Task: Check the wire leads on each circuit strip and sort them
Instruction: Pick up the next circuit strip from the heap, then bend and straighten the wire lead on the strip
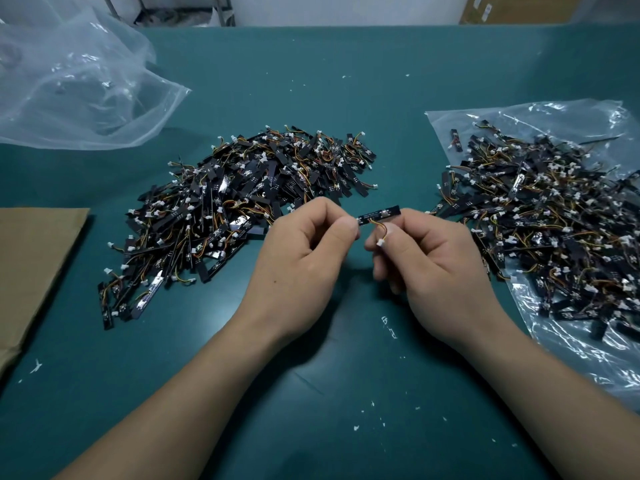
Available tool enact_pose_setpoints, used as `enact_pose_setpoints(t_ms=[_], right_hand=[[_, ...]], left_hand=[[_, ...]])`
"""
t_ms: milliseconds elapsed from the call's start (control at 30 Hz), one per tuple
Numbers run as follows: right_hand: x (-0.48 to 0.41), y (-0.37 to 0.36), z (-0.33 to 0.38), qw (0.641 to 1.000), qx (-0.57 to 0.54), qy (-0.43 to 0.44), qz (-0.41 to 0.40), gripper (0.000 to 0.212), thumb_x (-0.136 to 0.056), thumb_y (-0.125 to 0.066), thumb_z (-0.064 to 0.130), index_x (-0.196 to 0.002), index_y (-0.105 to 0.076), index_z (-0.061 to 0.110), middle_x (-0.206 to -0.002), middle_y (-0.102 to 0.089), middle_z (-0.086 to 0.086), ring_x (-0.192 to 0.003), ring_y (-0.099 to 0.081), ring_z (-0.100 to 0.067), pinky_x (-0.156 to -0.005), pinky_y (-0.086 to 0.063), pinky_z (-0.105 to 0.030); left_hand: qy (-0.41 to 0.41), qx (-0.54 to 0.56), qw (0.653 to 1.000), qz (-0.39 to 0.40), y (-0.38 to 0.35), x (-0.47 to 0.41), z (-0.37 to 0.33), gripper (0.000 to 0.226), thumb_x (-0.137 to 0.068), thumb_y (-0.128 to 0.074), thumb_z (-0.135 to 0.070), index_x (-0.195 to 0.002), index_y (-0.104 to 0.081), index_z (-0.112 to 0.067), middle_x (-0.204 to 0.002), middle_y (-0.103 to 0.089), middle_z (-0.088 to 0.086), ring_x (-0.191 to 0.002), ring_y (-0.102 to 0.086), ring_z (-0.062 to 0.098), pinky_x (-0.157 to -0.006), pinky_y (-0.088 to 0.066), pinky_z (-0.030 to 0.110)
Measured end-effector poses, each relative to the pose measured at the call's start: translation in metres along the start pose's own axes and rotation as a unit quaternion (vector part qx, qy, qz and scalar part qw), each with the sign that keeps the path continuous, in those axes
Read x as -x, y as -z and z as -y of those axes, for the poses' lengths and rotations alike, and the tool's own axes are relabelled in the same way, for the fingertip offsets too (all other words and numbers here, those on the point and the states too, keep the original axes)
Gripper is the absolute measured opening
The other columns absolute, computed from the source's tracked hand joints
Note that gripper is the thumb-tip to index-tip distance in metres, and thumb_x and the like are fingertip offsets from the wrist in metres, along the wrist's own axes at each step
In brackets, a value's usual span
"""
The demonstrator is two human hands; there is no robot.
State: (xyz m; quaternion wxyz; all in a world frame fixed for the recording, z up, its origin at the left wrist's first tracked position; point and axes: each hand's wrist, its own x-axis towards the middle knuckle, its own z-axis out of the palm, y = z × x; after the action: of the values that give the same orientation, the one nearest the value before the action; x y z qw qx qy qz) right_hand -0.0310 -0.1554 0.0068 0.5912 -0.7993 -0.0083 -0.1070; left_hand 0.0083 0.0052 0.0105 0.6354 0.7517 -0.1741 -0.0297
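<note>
teal table (346, 375), flecked with small white scraps (356, 427). above its middle, holds one black circuit strip (379, 215) nearly level and off the surface, between both hands. pinches the strip's left end with thumb and forefinger of the left hand (304, 261), other fingers curled in. pinches the white connector (381, 242) at the end of the strip's orange and yellow wire lead (379, 227) with the right hand (433, 265), fingers curled, the lead hanging in a short loop beneath the strip. beyond the left hand, directly on the table: a big loose heap of strips (235, 209). to the right, a second heap (540, 220) spread over a clear plastic bag (571, 344), close beside the right hand. far left, a crumpled clear bag (69, 88); nearer, at the left edge, a flat piece of brown cardboard (31, 265).
</note>
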Motion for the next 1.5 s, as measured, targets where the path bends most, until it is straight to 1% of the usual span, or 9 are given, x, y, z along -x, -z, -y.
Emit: enact_pose_setpoints(t_ms=[167, 367, 467, 667, 833, 1033, 1133, 1233, 1500], right_hand=[[0.0003, 0.0025, 0.0015, 0.997, -0.077, -0.014, 0.010, 0.042, -0.094, -0.046, 0.046, -0.082, -0.069, 0.013, -0.062, -0.065, -0.004, -0.047, -0.052, -0.013, -0.048, -0.040, -0.019], [-0.0011, 0.0019, 0.0017, 0.998, -0.053, -0.020, 0.013, 0.040, -0.091, -0.052, 0.046, -0.076, -0.066, 0.012, -0.057, -0.063, -0.001, -0.047, -0.051, -0.012, -0.047, -0.043, -0.023], [-0.0014, 0.0019, 0.0029, 0.998, -0.057, -0.021, 0.022, 0.040, -0.092, -0.053, 0.047, -0.077, -0.067, 0.013, -0.058, -0.064, 0.000, -0.048, -0.051, -0.011, -0.048, -0.043, -0.023], [-0.0029, 0.0024, 0.0024, 0.997, -0.060, -0.033, 0.034, 0.028, -0.097, -0.056, 0.030, -0.078, -0.068, 0.013, -0.059, -0.065, 0.001, -0.048, -0.050, -0.008, -0.048, -0.041, -0.019], [-0.0026, 0.0038, 0.0040, 0.996, -0.085, -0.026, 0.006, 0.029, -0.096, -0.056, 0.026, -0.073, -0.070, 0.013, -0.059, -0.064, -0.001, -0.047, -0.050, -0.008, -0.046, -0.040, -0.017], [-0.0031, 0.0039, 0.0050, 0.994, -0.098, -0.030, 0.040, 0.033, -0.096, -0.055, 0.023, -0.067, -0.067, 0.014, -0.060, -0.065, -0.003, -0.048, -0.053, -0.006, -0.048, -0.041, -0.014], [-0.0031, 0.0048, 0.0040, 0.995, -0.091, -0.030, 0.028, 0.029, -0.093, -0.061, 0.029, -0.071, -0.070, 0.012, -0.059, -0.066, -0.004, -0.047, -0.052, -0.008, -0.046, -0.041, -0.018], [-0.0019, 0.0050, 0.0028, 0.996, -0.087, -0.017, 0.030, 0.034, -0.092, -0.057, 0.039, -0.077, -0.071, 0.012, -0.059, -0.066, -0.003, -0.047, -0.052, -0.008, -0.047, -0.042, -0.018], [-0.0016, 0.0022, 0.0019, 0.997, -0.070, -0.009, -0.008, 0.032, -0.091, -0.057, 0.039, -0.080, -0.072, 0.012, -0.064, -0.069, -0.002, -0.047, -0.051, -0.010, -0.047, -0.043, -0.022]], left_hand=[[-0.020, -0.014, 0.999, 0.024, 0.0007, 0.0008, -0.0020, 0.028, -0.094, -0.057, -0.022, -0.068, -0.055, -0.011, -0.056, -0.044, -0.010, -0.055, -0.038, 0.009, -0.053, -0.035, 0.027], [-0.027, -0.025, 0.999, 0.015, -0.0001, 0.0012, -0.0021, 0.030, -0.093, -0.056, -0.020, -0.068, -0.051, -0.005, -0.055, -0.041, -0.008, -0.054, -0.036, 0.009, -0.051, -0.033, 0.025], [-0.036, -0.030, 0.999, -0.004, -0.0004, 0.0009, -0.0029, 0.031, -0.092, -0.056, -0.018, -0.064, -0.047, -0.009, -0.055, -0.038, -0.012, -0.053, -0.034, 0.006, -0.051, -0.031, 0.020], [-0.041, -0.032, 0.999, -0.004, 0.0008, 0.0007, -0.0031, 0.030, -0.092, -0.054, -0.017, -0.064, -0.046, -0.010, -0.057, -0.037, -0.012, -0.055, -0.033, 0.005, -0.052, -0.030, 0.019], [-0.052, -0.030, 0.998, 0.013, 0.0003, 0.0022, -0.0040, 0.026, -0.093, -0.057, -0.018, -0.069, -0.053, -0.008, -0.058, -0.040, -0.011, -0.056, -0.035, 0.006, -0.053, -0.031, 0.020], [-0.056, -0.033, 0.998, 0.026, 0.0007, 0.0032, -0.0038, 0.025, -0.090, -0.056, -0.012, -0.065, -0.049, -0.012, -0.053, -0.038, -0.013, -0.052, -0.033, 0.003, -0.051, -0.029, 0.018], [-0.051, -0.050, 0.997, 0.016, -0.0007, 0.0032, -0.0041, 0.025, -0.089, -0.056, -0.015, -0.066, -0.050, -0.011, -0.053, -0.038, -0.013, -0.052, -0.034, 0.004, -0.052, -0.029, 0.018], [-0.056, -0.045, 0.997, 0.012, 0.0002, 0.0027, -0.0046, 0.028, -0.090, -0.055, -0.014, -0.064, -0.048, -0.017, -0.053, -0.038, -0.013, -0.053, -0.033, 0.004, -0.052, -0.028, 0.019], [-0.046, -0.043, 0.998, 0.013, -0.0006, 0.0018, -0.0049, 0.028, -0.091, -0.057, -0.016, -0.065, -0.049, -0.011, -0.054, -0.037, -0.012, -0.053, -0.033, 0.004, -0.052, -0.029, 0.018]])
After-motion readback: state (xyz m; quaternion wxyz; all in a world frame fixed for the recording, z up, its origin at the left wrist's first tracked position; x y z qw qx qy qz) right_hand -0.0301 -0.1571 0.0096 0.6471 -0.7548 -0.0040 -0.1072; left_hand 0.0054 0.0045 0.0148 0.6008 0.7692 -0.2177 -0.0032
